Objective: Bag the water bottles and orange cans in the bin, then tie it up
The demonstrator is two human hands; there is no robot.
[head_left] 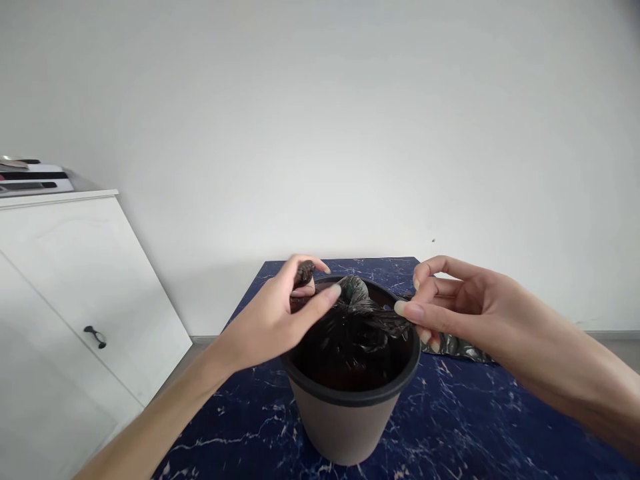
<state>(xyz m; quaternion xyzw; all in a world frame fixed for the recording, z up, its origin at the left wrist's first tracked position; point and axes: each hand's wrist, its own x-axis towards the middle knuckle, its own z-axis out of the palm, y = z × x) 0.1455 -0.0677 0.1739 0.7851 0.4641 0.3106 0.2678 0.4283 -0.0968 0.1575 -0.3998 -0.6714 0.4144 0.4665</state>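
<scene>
A round trash can [345,427] with a grey-brown body and dark rim stands upright on the table. Inside it sits a black plastic garbage bag [370,323], its top gathered and twisted above the opening. My left hand [280,307] is curled round one twisted end of the bag, over the left side of the rim. With thumb and fingers pinched together, my right hand [450,297] grips another strand of the bag at the right rim. The bag's lower part is lost in the dark inside of the can.
The table [230,433] has a dark blue marble-patterned top. More black plastic [460,348] lies on it behind my right hand. A white cabinet [60,300] with a black handle stands at left, objects [37,179] on top. Behind is a pale wall [320,133].
</scene>
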